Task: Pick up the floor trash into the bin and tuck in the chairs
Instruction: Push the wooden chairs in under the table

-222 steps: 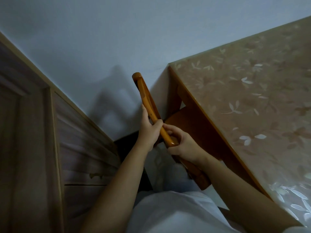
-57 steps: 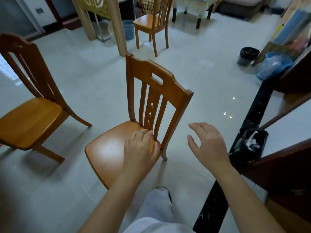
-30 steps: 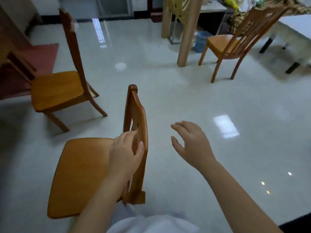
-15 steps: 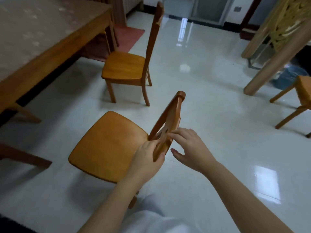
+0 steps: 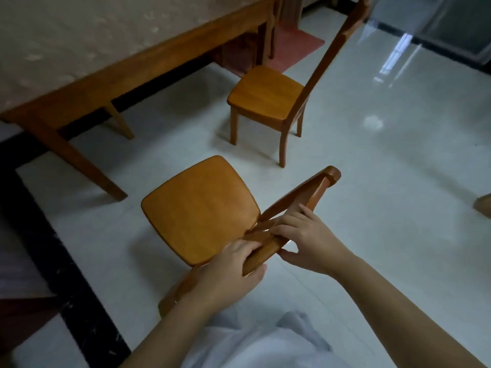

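While we are grasping the back of the chair (image 5: 199,208) with the left hand (image 5: 228,269) and the right hand (image 5: 310,237), its seat is facing the table (image 5: 159,57), far left.

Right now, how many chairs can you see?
2. The near chair is in front, its backrest gripped by the left hand and right hand; the far chair stands beyond it beside the table. Wood at the right edge may belong to a third.

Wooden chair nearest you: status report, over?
Left hand, right hand grip backrest of near orange wooden chair. Not tucked under cloth-covered wooden table. Second wooden chair beyond, not blocking.
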